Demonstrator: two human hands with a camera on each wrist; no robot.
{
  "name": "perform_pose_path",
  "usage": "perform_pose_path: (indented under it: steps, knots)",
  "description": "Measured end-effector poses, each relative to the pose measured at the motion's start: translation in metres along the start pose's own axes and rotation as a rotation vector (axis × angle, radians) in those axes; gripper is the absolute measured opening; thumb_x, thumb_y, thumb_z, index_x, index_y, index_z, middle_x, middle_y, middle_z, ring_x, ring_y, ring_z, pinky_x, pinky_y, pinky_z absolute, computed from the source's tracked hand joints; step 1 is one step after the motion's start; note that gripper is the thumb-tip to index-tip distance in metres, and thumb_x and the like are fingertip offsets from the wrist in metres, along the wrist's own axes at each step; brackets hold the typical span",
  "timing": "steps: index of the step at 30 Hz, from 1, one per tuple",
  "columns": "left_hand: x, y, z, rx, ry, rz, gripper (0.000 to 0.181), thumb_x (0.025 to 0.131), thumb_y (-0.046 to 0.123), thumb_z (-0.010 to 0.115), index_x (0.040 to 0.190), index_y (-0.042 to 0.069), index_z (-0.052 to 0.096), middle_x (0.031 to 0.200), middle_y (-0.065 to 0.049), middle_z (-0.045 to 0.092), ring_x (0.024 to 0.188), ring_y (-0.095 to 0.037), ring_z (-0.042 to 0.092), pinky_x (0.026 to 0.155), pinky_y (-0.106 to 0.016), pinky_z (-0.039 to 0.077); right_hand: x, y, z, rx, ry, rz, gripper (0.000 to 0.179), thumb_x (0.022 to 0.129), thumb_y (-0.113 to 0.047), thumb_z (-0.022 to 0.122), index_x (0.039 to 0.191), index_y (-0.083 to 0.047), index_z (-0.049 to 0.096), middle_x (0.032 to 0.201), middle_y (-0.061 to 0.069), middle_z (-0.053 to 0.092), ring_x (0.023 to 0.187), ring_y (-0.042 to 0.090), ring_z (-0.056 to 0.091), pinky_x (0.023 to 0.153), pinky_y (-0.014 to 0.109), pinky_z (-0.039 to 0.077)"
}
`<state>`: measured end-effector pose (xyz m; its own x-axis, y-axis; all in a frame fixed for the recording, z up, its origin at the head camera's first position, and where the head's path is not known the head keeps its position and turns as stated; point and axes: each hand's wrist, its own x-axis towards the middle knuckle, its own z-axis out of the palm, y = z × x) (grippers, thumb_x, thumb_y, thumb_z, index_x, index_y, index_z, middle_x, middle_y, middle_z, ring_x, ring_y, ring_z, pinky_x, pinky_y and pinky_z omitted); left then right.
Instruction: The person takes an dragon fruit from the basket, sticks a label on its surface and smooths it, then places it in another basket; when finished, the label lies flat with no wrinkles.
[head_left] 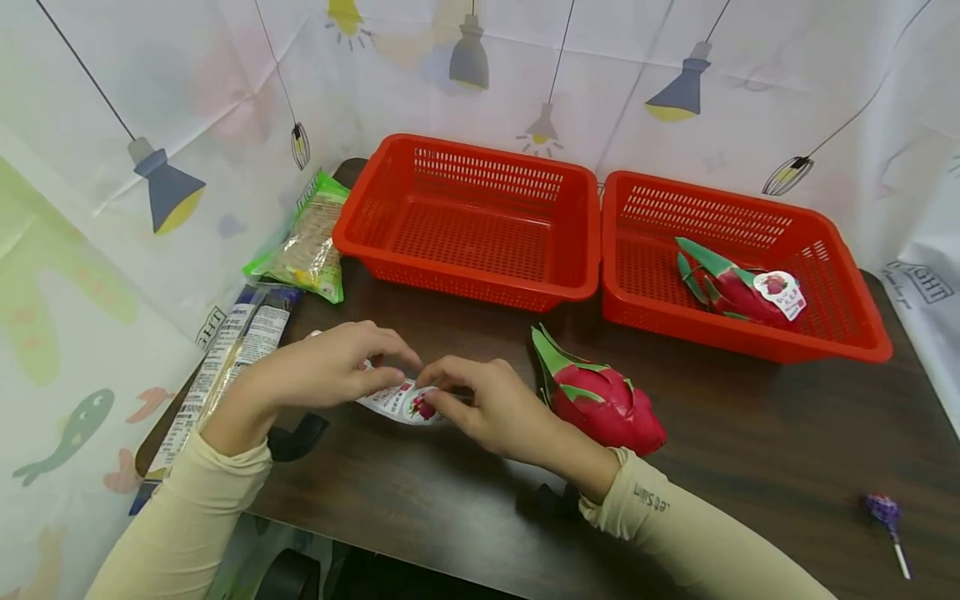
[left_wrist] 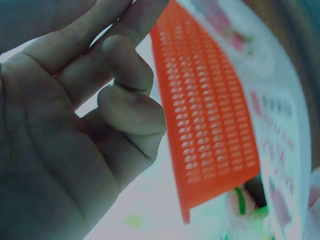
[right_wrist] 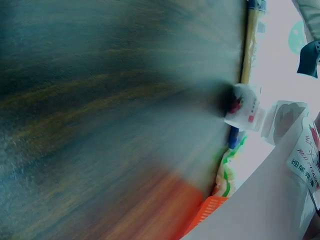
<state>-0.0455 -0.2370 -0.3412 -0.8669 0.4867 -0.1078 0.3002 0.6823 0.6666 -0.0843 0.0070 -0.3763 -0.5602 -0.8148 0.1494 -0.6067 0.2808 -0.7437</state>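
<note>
A curved strip of dragon fruit stickers, white with red fruit pictures, is between the two hands over the near middle of the table. My right hand pinches its right end between thumb and index finger. My left hand holds the strip by thumb and index finger; in the left wrist view its other fingers curl in toward the palm. Part of the strip is hidden behind the left hand. Right of the right hand lies a red dragon fruit with green leaf tips.
Two red plastic baskets stand at the back: the left basket is bare inside, the right basket holds a labelled dragon fruit. At left lie a green-edged food bag and long printed packages. A purple-wrapped lollipop lies far right.
</note>
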Motion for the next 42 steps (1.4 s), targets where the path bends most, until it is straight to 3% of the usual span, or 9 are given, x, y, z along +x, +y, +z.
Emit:
perform_pose_path:
  steps: [3, 9, 13, 16, 21, 26, 32, 35, 42]
  knots:
    - [0.009, -0.003, 0.006, -0.015, -0.056, -0.030, 0.015, 0.098, 0.015, 0.067, 0.110, 0.017, 0.075, 0.103, 0.003, 0.072, 0.095, -0.015, 0.061, 0.084, -0.035, 0.053, 0.000, 0.001, 0.004, 0.007, -0.005, -0.026, 0.015, 0.097, -0.011, 0.069, 0.111, -0.014, 0.070, 0.093, -0.003, 0.078, 0.076, 0.002, 0.064, 0.070, 0.019, 0.054]
    - [0.014, -0.011, 0.014, -0.083, -0.090, -0.046, 0.004, 0.096, 0.014, 0.068, 0.093, 0.014, 0.070, 0.082, 0.003, 0.062, 0.072, -0.012, 0.054, 0.064, -0.026, 0.046, 0.000, 0.001, 0.013, 0.015, -0.018, -0.022, 0.008, 0.097, -0.010, 0.067, 0.102, -0.016, 0.070, 0.088, -0.005, 0.076, 0.072, -0.001, 0.060, 0.069, 0.017, 0.054]
    - [0.012, -0.013, 0.016, -0.035, -0.074, -0.038, 0.008, 0.097, 0.012, 0.067, 0.090, 0.013, 0.069, 0.077, 0.005, 0.061, 0.068, -0.009, 0.052, 0.063, -0.025, 0.045, 0.001, 0.002, 0.019, 0.010, -0.018, -0.037, 0.007, 0.097, -0.011, 0.068, 0.101, -0.016, 0.069, 0.090, -0.005, 0.074, 0.073, 0.002, 0.057, 0.067, 0.016, 0.052]
    - [0.011, -0.013, 0.016, -0.001, -0.071, -0.048, 0.010, 0.098, 0.011, 0.066, 0.088, 0.013, 0.068, 0.076, 0.005, 0.060, 0.068, -0.008, 0.051, 0.063, -0.024, 0.044, 0.001, 0.003, 0.022, 0.010, -0.005, -0.053, 0.006, 0.096, -0.011, 0.069, 0.101, -0.015, 0.069, 0.095, -0.003, 0.074, 0.082, 0.005, 0.062, 0.071, 0.018, 0.054]
    - [0.013, -0.015, 0.015, -0.015, -0.092, -0.082, 0.013, 0.099, 0.011, 0.064, 0.087, 0.012, 0.067, 0.074, 0.004, 0.057, 0.065, -0.008, 0.050, 0.061, -0.024, 0.042, -0.002, 0.003, 0.022, 0.007, 0.022, -0.036, 0.006, 0.095, -0.011, 0.072, 0.097, -0.016, 0.070, 0.105, -0.001, 0.068, 0.096, 0.012, 0.064, 0.074, 0.024, 0.056]
    - [0.019, -0.020, 0.015, -0.034, -0.127, -0.111, 0.015, 0.099, 0.008, 0.062, 0.085, 0.010, 0.067, 0.071, 0.003, 0.055, 0.059, -0.008, 0.050, 0.057, -0.025, 0.044, -0.004, 0.003, 0.019, 0.010, 0.030, 0.008, 0.004, 0.096, -0.014, 0.072, 0.096, -0.018, 0.072, 0.107, 0.006, 0.058, 0.091, 0.015, 0.055, 0.069, 0.022, 0.052]
    - [0.030, -0.030, 0.023, -0.068, -0.177, -0.191, 0.017, 0.097, 0.005, 0.061, 0.082, 0.009, 0.067, 0.070, 0.002, 0.057, 0.053, -0.011, 0.055, 0.052, -0.026, 0.049, -0.009, 0.006, 0.021, 0.017, 0.043, 0.056, 0.004, 0.095, -0.017, 0.073, 0.096, -0.020, 0.073, 0.104, 0.006, 0.060, 0.091, 0.020, 0.054, 0.072, 0.025, 0.046]
    - [0.033, -0.035, 0.029, -0.019, -0.173, -0.235, 0.018, 0.096, 0.003, 0.060, 0.080, 0.009, 0.067, 0.069, 0.003, 0.058, 0.054, -0.011, 0.054, 0.052, -0.025, 0.047, -0.011, 0.008, 0.022, 0.025, 0.055, 0.063, 0.004, 0.094, -0.018, 0.073, 0.097, -0.021, 0.074, 0.105, 0.006, 0.061, 0.097, 0.023, 0.055, 0.077, 0.029, 0.045]
    - [0.039, -0.034, 0.044, 0.259, -0.078, -0.302, 0.016, 0.092, 0.007, 0.064, 0.078, 0.014, 0.063, 0.083, 0.000, 0.058, 0.072, -0.014, 0.053, 0.063, -0.027, 0.042, -0.017, 0.014, 0.016, 0.104, 0.089, 0.068, 0.006, 0.094, -0.018, 0.074, 0.099, -0.019, 0.074, 0.104, 0.001, 0.062, 0.103, 0.022, 0.058, 0.087, 0.042, 0.051]
